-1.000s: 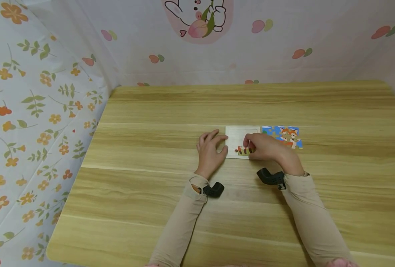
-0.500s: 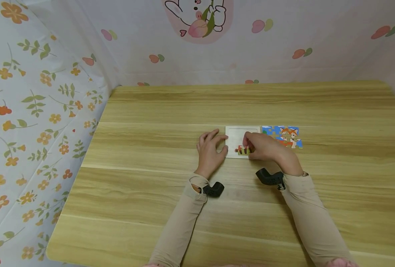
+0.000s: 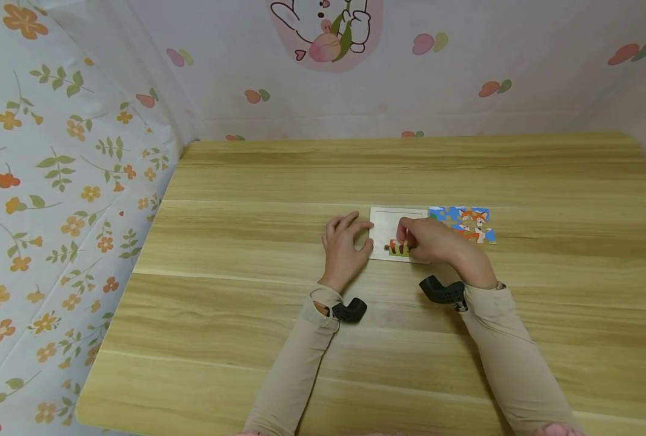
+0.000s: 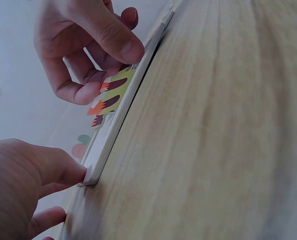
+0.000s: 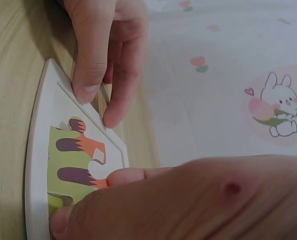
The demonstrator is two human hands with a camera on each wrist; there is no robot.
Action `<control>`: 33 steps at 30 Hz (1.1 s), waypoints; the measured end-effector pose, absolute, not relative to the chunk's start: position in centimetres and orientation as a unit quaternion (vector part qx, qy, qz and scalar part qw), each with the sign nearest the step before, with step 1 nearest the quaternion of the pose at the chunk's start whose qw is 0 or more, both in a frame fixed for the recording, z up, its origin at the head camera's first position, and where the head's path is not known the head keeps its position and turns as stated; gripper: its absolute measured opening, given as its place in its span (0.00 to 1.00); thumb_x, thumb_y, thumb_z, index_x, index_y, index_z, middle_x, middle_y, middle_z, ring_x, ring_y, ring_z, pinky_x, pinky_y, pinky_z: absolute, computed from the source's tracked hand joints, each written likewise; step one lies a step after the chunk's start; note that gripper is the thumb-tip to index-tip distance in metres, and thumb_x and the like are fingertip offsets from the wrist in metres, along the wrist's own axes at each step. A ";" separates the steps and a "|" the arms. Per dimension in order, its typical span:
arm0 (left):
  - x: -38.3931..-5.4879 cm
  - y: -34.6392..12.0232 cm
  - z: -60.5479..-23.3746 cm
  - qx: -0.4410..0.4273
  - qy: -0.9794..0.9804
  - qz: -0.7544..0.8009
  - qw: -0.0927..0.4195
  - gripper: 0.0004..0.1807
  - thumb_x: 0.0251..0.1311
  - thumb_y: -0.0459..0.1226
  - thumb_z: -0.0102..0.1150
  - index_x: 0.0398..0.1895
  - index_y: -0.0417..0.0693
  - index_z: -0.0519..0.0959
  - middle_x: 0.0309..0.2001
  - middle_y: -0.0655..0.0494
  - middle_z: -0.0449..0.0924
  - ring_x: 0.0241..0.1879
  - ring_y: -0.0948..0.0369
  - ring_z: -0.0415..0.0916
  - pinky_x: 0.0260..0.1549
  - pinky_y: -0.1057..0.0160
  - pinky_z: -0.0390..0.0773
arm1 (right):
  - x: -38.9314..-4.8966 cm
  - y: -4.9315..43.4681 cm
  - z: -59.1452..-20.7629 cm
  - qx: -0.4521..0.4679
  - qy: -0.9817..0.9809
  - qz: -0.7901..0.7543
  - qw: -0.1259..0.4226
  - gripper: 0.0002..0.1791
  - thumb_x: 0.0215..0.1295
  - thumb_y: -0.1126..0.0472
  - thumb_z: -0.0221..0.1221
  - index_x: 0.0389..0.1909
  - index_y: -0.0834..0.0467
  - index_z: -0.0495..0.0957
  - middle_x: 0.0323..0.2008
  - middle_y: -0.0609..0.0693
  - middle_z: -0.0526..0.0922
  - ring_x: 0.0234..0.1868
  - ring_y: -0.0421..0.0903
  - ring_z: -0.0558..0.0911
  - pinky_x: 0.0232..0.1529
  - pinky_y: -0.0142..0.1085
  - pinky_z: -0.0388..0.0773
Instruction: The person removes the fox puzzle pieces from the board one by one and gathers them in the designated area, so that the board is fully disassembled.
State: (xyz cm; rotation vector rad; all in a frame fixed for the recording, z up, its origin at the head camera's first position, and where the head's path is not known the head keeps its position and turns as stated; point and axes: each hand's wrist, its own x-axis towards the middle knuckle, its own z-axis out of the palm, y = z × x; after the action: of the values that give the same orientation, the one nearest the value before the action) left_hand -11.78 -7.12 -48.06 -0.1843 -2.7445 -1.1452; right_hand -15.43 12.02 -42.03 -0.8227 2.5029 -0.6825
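Note:
A white puzzle tray [image 3: 383, 219] lies flat on the table, with a green, orange and dark-striped puzzle piece [image 3: 398, 247] along its lower side. My right hand [image 3: 437, 238] reaches over the tray from the right, thumb and fingertips pinching at the right end of that striped part. In the right wrist view, a narrow gap shows between the striped piece [image 5: 68, 160] and a green bit by the thumb, mostly hidden by the hand. Fingers spread, my left hand [image 3: 346, 245] rests at the tray's left edge. Its fingertips touch the tray rim [image 4: 99, 167] in the left wrist view.
Right of the tray lie several blue and orange fox puzzle pieces [image 3: 472, 223], partly behind the right hand. The wooden table [image 3: 246, 315] ends at a patterned cloth [image 3: 323, 103] at the back and a floral cloth [image 3: 61, 242] on the left.
The tray has shifted very slightly to the right, and its lower right corner now shows below my right hand. Both hands stay nearly where they were.

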 end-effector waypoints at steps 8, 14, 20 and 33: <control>-11.8 -7.1 -48.0 -0.062 -0.918 -0.382 0.083 0.14 0.52 0.36 0.60 0.44 0.51 0.82 0.62 0.52 0.68 0.60 0.52 0.55 0.55 0.50 0.52 | -15.4 12.1 -42.1 -0.293 0.900 -0.249 0.204 0.13 0.43 0.76 0.57 0.30 0.59 0.70 0.22 0.49 0.72 0.22 0.44 0.68 0.25 0.36 0.64; -11.8 -7.1 -48.0 -0.064 -0.918 -0.383 0.082 0.14 0.53 0.36 0.60 0.45 0.51 0.82 0.62 0.52 0.68 0.60 0.52 0.55 0.55 0.49 0.52 | -15.3 12.1 -42.0 -0.298 0.899 -0.256 0.196 0.13 0.43 0.76 0.59 0.29 0.58 0.72 0.21 0.47 0.73 0.21 0.43 0.69 0.24 0.36 0.65; -11.8 -7.1 -48.1 -0.063 -0.918 -0.382 0.084 0.14 0.53 0.36 0.60 0.45 0.51 0.82 0.62 0.52 0.68 0.60 0.52 0.55 0.56 0.50 0.52 | -15.4 12.2 -42.0 -0.301 0.899 -0.259 0.185 0.11 0.44 0.73 0.60 0.30 0.58 0.74 0.22 0.46 0.73 0.23 0.43 0.70 0.25 0.36 0.66; -11.7 -7.1 -48.0 -0.066 -0.915 -0.388 0.089 0.14 0.53 0.35 0.59 0.44 0.50 0.82 0.61 0.52 0.69 0.60 0.52 0.56 0.54 0.50 0.53 | -15.6 14.0 -41.0 -0.249 0.905 -0.280 0.204 0.09 0.48 0.71 0.57 0.34 0.62 0.73 0.25 0.49 0.73 0.24 0.44 0.70 0.27 0.37 0.67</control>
State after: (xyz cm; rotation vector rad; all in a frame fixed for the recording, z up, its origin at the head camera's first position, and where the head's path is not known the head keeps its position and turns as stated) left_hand -11.71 -7.08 -48.00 -0.1951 -2.7219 -1.1538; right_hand -15.65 14.03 -40.95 -0.6942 2.5236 -0.7799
